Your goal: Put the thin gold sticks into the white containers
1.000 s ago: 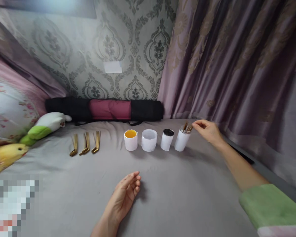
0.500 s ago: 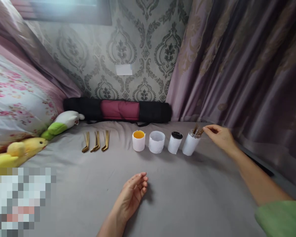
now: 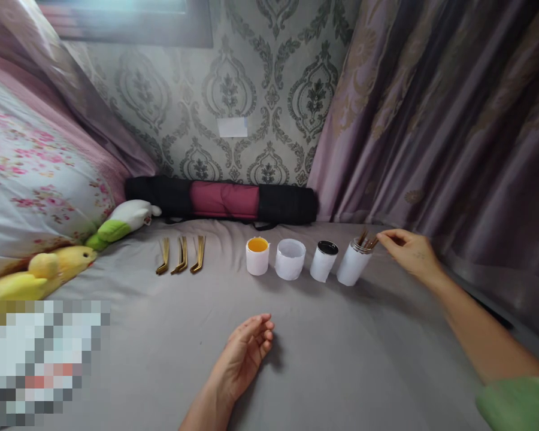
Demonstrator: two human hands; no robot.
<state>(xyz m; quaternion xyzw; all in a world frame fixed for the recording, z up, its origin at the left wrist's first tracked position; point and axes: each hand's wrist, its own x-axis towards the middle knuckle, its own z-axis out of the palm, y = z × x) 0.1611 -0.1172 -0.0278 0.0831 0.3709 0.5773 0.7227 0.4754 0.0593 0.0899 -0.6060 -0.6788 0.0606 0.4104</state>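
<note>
Four white cups stand in a row on the grey bedsheet (image 3: 341, 359). The first cup (image 3: 257, 258) has yellow inside, the second (image 3: 290, 261) looks pale inside, and the third (image 3: 323, 263) has a black top. The rightmost cup (image 3: 352, 266) tilts right and holds thin brown sticks (image 3: 367, 240). My right hand (image 3: 408, 251) reaches in from the right, its fingertips pinched at the stick tops. My left hand (image 3: 247, 350) rests on the sheet near the front, fingers loosely curled, holding nothing. Three bent gold straws (image 3: 182, 255) lie left of the cups.
A rolled black and maroon bag (image 3: 224, 200) lies against the patterned wall behind the cups. A yellow plush (image 3: 40, 275), a green and white plush (image 3: 121, 220) and a floral pillow (image 3: 36, 173) fill the left. A mauve curtain (image 3: 440, 120) hangs on the right.
The view has shifted, so everything sits further right and lower in the picture. My right hand stays at the stick cup. My left hand has not moved on the sheet.
</note>
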